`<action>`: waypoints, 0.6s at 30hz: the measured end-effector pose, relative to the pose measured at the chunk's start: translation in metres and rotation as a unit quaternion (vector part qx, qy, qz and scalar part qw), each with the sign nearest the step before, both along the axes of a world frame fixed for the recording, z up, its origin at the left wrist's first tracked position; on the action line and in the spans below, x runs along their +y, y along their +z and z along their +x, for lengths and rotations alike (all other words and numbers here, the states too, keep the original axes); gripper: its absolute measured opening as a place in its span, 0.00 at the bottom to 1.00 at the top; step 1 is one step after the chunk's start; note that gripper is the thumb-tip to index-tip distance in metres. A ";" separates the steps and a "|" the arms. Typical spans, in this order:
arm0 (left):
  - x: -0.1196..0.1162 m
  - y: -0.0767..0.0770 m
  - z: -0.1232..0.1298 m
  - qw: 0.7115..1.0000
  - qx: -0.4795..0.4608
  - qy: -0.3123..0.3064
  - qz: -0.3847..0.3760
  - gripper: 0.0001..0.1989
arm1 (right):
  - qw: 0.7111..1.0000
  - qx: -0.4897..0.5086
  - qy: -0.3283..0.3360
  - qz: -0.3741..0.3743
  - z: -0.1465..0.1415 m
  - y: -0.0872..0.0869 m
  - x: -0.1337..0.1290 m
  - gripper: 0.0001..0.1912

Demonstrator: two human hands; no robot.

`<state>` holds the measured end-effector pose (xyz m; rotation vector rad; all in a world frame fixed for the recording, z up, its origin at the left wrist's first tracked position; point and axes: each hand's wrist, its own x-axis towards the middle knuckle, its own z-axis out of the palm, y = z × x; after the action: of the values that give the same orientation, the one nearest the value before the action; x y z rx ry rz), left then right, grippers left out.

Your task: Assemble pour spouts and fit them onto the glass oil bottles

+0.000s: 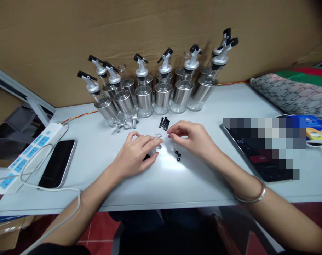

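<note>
My left hand [136,153] is closed around a silver pourer spout [157,136], the same kind as those on the bottles. A black part shows under its fingers. Thumb and forefinger of my right hand [193,137] pinch together just right of the spout; whatever is between them is too small to make out. Several small black levers [165,123] lie beyond my hands, close to the right fingertips. Small black stoppers or rings [178,155] rest on the table below my right hand. More silver spout pieces [127,124] lie beyond my left hand.
Several glass bottles with steel bands [163,94] stand along the back by a cardboard wall [124,28]. At left are a power strip [30,156], a phone [57,163] and a white cable crossing my left forearm. A partly blurred tablet [253,152] and patterned cloth [291,92] lie right.
</note>
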<state>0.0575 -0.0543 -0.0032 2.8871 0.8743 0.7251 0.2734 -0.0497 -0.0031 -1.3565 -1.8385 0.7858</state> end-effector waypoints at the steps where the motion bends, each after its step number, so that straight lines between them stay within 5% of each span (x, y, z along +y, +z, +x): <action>1: 0.000 0.000 0.000 1.000 -0.004 -0.004 -0.002 0.12 | 0.999 0.054 0.008 0.000 -0.001 0.001 -0.001 0.03; 6: 0.000 0.001 0.001 1.000 -0.019 -0.015 -0.014 0.10 | 0.983 0.183 0.022 -0.010 -0.008 0.004 -0.008 0.04; 18: -0.002 0.002 0.003 0.999 -0.023 -0.048 -0.004 0.08 | 0.977 0.213 -0.002 -0.012 -0.012 0.008 -0.012 0.06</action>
<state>0.0600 -0.0560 -0.0011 2.8699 0.7275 0.7745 0.2617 -0.0619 0.0045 -1.1013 -1.4924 1.0119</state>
